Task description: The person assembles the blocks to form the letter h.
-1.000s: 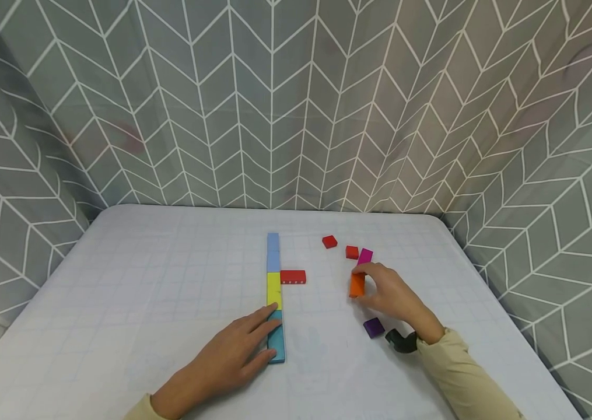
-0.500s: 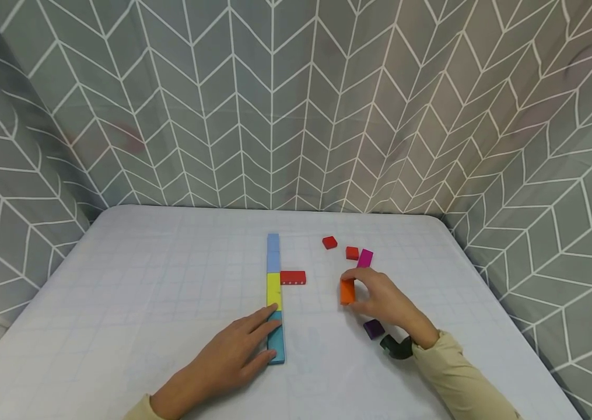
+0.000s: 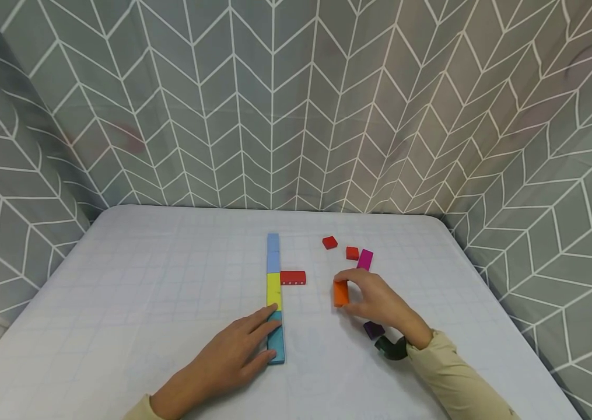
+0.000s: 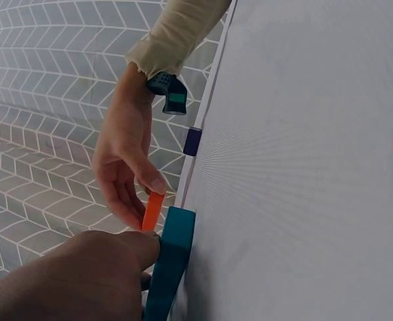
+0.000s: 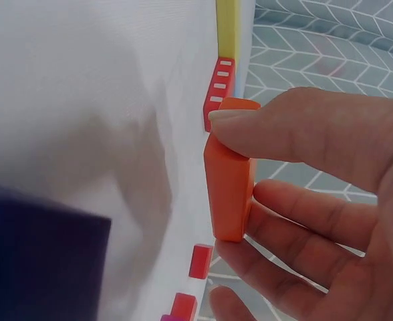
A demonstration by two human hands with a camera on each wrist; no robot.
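My right hand (image 3: 378,297) pinches an orange block (image 3: 341,294) by its ends between thumb and fingers, as the right wrist view also shows. Extended fingers of my left hand (image 3: 224,354) rest on a teal block (image 3: 276,344), the nearest piece of a straight column. Beyond it in that column come a yellow block (image 3: 273,286) and light blue blocks (image 3: 273,252). A red block (image 3: 293,277) with white marks on its side juts out rightward beside the yellow one. A gap separates the orange block from the red one.
Behind the right hand lie a magenta block (image 3: 365,259) and two small red blocks, one nearer (image 3: 351,253) and one farther (image 3: 329,242). A dark purple block (image 3: 374,330) sits below that hand. The white table (image 3: 117,280) is backed by a patterned grey curtain (image 3: 275,105).
The right hand has carried the orange block leftward and slightly nearer, away from the magenta block. My left hand has stayed in place on the teal block.
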